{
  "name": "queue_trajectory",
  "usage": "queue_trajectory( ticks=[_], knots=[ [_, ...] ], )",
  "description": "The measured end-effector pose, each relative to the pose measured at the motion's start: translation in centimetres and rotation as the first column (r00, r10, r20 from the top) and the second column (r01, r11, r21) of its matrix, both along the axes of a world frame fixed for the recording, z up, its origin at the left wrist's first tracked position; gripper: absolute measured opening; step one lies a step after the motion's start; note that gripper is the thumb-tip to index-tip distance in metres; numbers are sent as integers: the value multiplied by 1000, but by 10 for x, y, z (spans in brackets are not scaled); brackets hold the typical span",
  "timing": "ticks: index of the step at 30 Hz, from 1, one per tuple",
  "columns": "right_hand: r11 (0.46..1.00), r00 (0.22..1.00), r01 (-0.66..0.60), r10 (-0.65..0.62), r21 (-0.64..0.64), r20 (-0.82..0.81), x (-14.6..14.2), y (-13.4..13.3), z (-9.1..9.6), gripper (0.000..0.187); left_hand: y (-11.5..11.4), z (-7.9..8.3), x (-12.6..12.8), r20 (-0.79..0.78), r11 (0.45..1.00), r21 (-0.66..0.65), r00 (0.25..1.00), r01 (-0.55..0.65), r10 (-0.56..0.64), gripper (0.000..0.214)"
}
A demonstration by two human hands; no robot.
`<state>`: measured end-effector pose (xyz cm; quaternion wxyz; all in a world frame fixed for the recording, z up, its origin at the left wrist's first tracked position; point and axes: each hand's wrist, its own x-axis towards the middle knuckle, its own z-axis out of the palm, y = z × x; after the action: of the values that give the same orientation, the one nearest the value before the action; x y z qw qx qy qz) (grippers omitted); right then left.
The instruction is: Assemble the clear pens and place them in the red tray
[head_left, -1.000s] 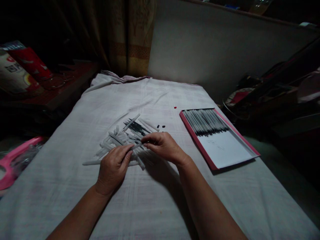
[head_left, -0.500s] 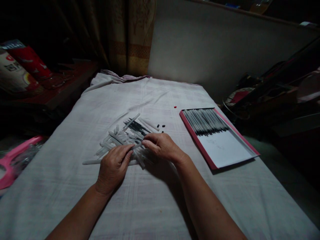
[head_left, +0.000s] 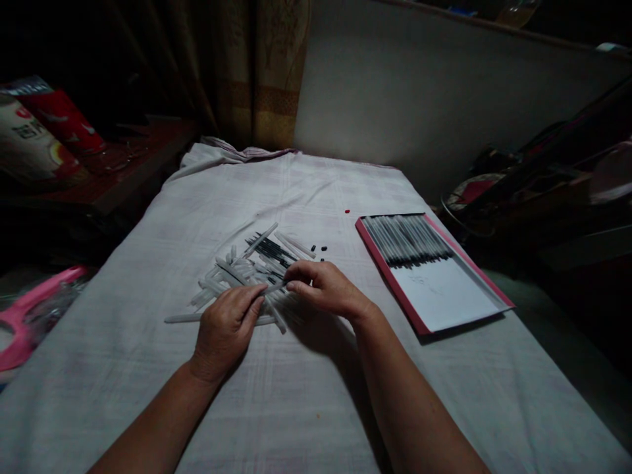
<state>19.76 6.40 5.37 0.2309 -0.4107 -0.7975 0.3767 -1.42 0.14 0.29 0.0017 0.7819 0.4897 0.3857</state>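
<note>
A translucent pen barrel [head_left: 274, 288] spans the gap between my two hands, over a loose pile. My left hand [head_left: 228, 324] pinches its left end between thumb and fingers. At its other end, my right hand [head_left: 318, 285] has its thumb and forefinger closed round the tip; whatever small part sits there is hidden. Beneath and behind the hands lie several loose pen barrels [head_left: 210, 288] and a bundle of dark pen refills [head_left: 269, 249]. Small black plugs [head_left: 324, 248] rest just beyond my right hand, and a small red piece [head_left: 347, 211] lies farther back.
On the right, a pink-edged shallow box [head_left: 390, 289] holds a row of pens [head_left: 407, 240] with black ends. A pale checked cloth [head_left: 276, 408] covers the table. To the left are a pink handle-like object [head_left: 34, 309] and a side table [head_left: 113, 187] bearing packages.
My right hand has shifted very slightly to the right, at the end of the barrel. My left hand keeps its pinch, and the pile and box look unchanged.
</note>
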Motion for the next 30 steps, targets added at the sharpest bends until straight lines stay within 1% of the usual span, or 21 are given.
queue_trajectory(
  ticks=[1,4,7,10,11,14,18,20,23,25,27,28,30],
  knots=[
    [1000,1000,11,-12,3,20,0,0,0,9,0,0,0,0,1000,4,1000,1,-1,21],
    [1000,996,30,-31,9,83,0,0,-1,21,0,0,0,-3,1000,17,1000,3,-3,21],
    [1000,1000,6,-6,-12,13,1,-1,0,12,-1,1,0,1,1000,9,1000,0,-1,22],
    [999,998,-9,8,-31,-55,3,0,0,12,-1,1,1,12,1000,-11,1000,-3,3,22],
    [999,999,-4,3,-33,-49,3,0,0,9,-1,1,1,13,1000,-10,1000,-3,3,22],
    [999,999,13,-14,-47,-31,3,1,-1,12,-1,0,1,9,1000,-5,1000,-7,7,22],
    [998,995,-10,3,-70,-103,4,2,-4,13,-1,0,1,11,1000,-11,1000,-8,8,22],
    [997,995,-13,5,-74,-104,4,2,-5,10,-1,0,1,5,1000,-6,1000,-7,7,22],
    [996,995,-8,-1,-89,-105,5,2,-8,14,-1,1,1,-5,1000,1,1000,-6,6,21],
    [996,990,-14,1,-91,-138,5,3,-9,16,-1,2,1,-4,1000,2,1000,-6,6,21],
    [996,988,-22,9,-82,-156,4,3,-10,14,-1,2,1,-1,1000,-2,1000,-3,3,21],
    [996,989,-25,12,-82,-148,4,3,-10,11,-1,1,1,0,1000,-8,1000,-3,3,22],
    [996,994,-21,12,-84,-113,4,3,-10,14,-1,1,1,-2,1000,-18,1000,-4,4,22]
  ],
)
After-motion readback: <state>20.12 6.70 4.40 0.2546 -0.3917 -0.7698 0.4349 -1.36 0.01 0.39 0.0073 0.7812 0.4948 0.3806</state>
